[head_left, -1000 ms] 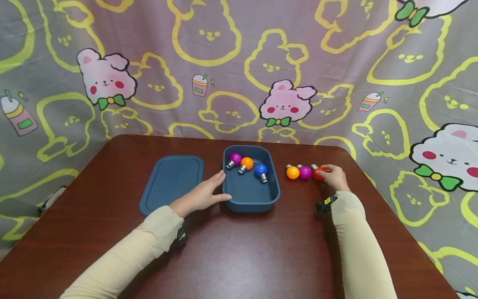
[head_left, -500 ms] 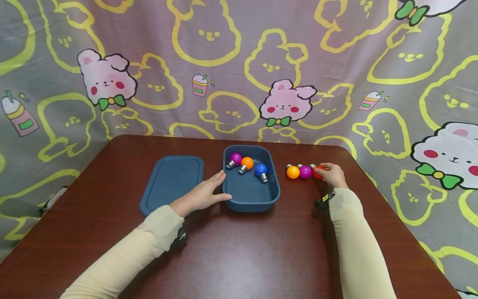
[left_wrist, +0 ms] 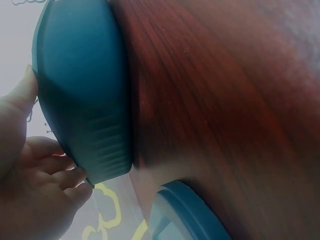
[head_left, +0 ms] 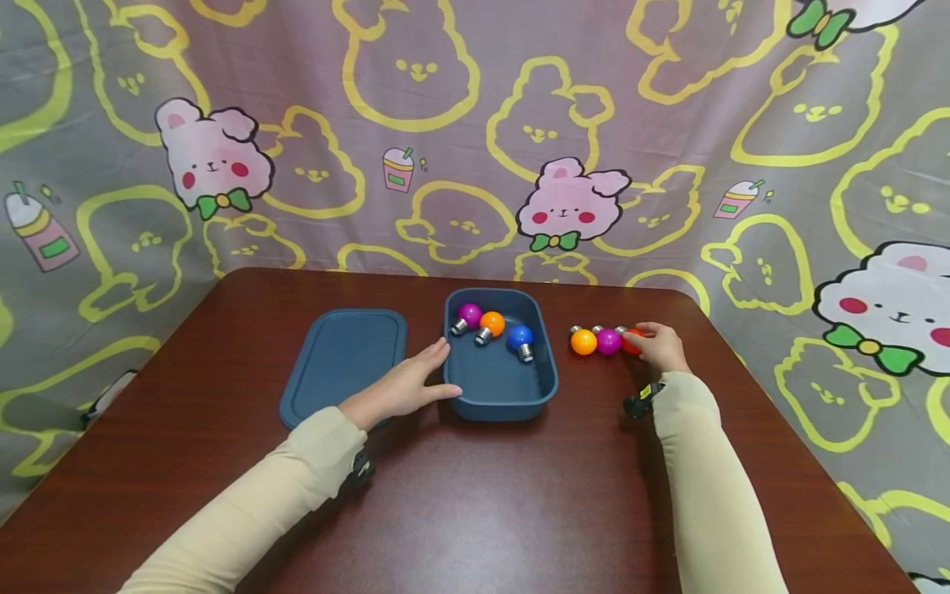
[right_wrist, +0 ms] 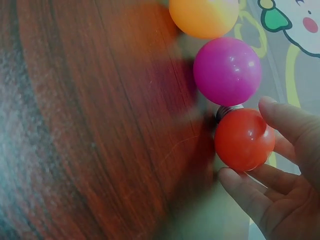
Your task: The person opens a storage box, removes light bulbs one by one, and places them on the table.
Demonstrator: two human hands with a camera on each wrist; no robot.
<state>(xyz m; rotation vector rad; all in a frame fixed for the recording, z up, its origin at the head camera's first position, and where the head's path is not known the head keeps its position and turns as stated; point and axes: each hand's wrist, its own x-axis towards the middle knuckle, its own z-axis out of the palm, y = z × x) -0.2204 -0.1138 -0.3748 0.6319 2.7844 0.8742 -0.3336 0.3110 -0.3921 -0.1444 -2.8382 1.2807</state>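
Observation:
My right hand [head_left: 663, 348] holds a red light bulb [right_wrist: 244, 140] at the right of the table, its thumb on one side of the globe and fingers on the other. Beside the red one lie a purple bulb [head_left: 609, 341] and an orange bulb [head_left: 583, 342], all three in a row with metal bases pointing away. My left hand [head_left: 401, 384] rests against the left side of a blue-grey box [head_left: 496, 410], thumb and fingertips at its rim. Inside the box lie a purple bulb [head_left: 469, 315], an orange bulb [head_left: 492, 323] and a blue bulb [head_left: 521, 337].
A flat blue-grey lid [head_left: 345, 359] lies left of the box, partly behind the left hand. The brown wooden table [head_left: 475, 503] reaches back to a patterned curtain [head_left: 460, 99]. A camera is strapped at each wrist.
The red bulb and my right hand have shifted slightly left and away, bringing the bulb closer into line with the other two. My left hand has stayed at the box.

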